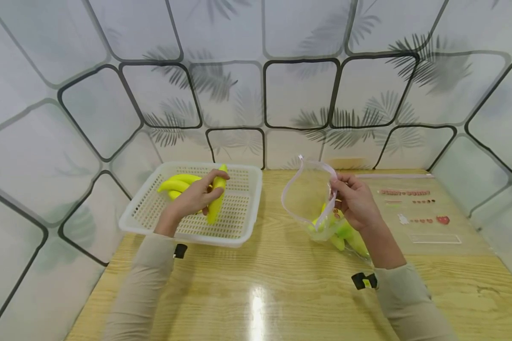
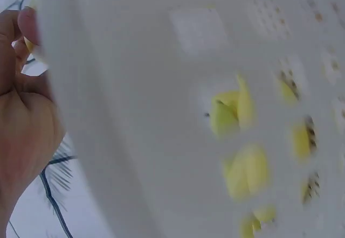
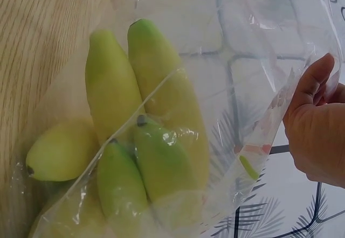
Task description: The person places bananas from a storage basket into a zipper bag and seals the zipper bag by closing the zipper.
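Note:
My left hand (image 1: 194,195) grips a yellow banana (image 1: 215,206) between thumb and fingers, above a white perforated plastic basket (image 1: 257,201). More bananas (image 1: 179,182) lie in the basket, partly hidden by that hand. In the left wrist view, the basket wall (image 2: 124,114) covers most of the picture, with yellow showing through its holes. My right hand (image 1: 358,201) pinches the pink-white rim of a clear zip bag (image 1: 285,201), whose mouth gapes. Several yellow-green bananas (image 3: 167,92) sit inside the bag, which rests on the table.
A flat clear zip bag (image 1: 435,237) printed with a bunny and hearts lies on the wooden table (image 1: 256,274) at the right. Patterned cloth walls (image 1: 298,94) stand behind the table and at both sides.

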### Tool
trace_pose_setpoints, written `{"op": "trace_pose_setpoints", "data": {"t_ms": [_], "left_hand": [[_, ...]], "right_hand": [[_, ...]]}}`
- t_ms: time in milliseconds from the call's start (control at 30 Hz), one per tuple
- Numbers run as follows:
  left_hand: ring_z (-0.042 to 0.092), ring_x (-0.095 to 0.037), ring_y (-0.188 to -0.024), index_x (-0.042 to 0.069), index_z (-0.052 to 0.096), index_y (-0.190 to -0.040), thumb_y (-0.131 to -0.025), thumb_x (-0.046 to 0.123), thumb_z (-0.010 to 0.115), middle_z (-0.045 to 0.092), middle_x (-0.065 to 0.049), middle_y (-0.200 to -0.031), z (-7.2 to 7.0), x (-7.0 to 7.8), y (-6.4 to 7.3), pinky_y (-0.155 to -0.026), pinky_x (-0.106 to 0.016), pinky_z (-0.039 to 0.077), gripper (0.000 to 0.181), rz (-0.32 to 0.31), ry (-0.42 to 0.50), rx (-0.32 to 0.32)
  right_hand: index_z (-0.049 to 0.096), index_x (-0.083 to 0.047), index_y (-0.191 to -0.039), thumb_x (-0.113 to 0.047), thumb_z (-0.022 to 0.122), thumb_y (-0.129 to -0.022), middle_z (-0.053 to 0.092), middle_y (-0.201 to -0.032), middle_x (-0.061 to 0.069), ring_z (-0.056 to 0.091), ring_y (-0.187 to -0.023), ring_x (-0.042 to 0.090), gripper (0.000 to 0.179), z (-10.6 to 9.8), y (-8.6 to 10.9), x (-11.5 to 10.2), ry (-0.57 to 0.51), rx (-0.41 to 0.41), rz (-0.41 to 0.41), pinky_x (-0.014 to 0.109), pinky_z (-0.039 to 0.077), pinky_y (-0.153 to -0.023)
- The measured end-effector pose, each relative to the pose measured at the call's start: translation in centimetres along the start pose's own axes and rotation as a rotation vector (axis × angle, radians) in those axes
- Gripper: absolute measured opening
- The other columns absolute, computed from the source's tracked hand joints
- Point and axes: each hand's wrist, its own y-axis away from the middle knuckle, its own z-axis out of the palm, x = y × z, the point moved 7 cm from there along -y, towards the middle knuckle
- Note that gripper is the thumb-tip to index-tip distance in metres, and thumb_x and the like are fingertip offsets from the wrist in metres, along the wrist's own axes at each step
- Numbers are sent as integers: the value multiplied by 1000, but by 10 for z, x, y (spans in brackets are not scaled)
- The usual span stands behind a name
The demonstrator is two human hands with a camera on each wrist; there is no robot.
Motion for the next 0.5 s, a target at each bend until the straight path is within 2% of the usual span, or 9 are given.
{"op": "trace_pose_setpoints", "data": {"t_ms": [167, 300, 367, 500], "left_hand": [[48, -26, -53, 19, 38, -138, -107, 22, 43, 47, -15, -85, 8, 23, -6, -43, -35, 48, 31, 115, 130, 32], [49, -24, -51, 12, 32, -138, -108, 18, 39, 48, -20, -87, 16, 43, -8, -41, -32, 47, 31, 206, 260, 65], [52, -22, -54, 11, 27, -137, -109, 16, 36, 50, -25, -96, 20, 51, -9, -40, -31, 47, 30, 235, 341, 93], [60, -19, -67, 15, 22, -133, -107, 16, 32, 49, -31, -109, 27, 62, -10, -41, -28, 47, 28, 284, 531, 161]], "right_hand": [[61, -11, -93, -13, 56, -102, 61, -71, -2, 56, -59, 8, 11, -2, -1, 3, -25, 3, -12, 22, 41, -42], [60, -11, -92, -13, 56, -102, 61, -70, -2, 56, -58, 8, 11, -3, -2, 7, -66, 17, -20, 21, 40, -41], [60, -11, -91, -12, 57, -101, 61, -71, -3, 57, -59, 8, 11, -2, -2, 9, -88, 22, -24, 20, 40, -43], [59, -11, -91, -13, 57, -101, 61, -70, -3, 57, -57, 8, 10, 2, -2, 14, -89, 36, -31, 20, 38, -42]]}}
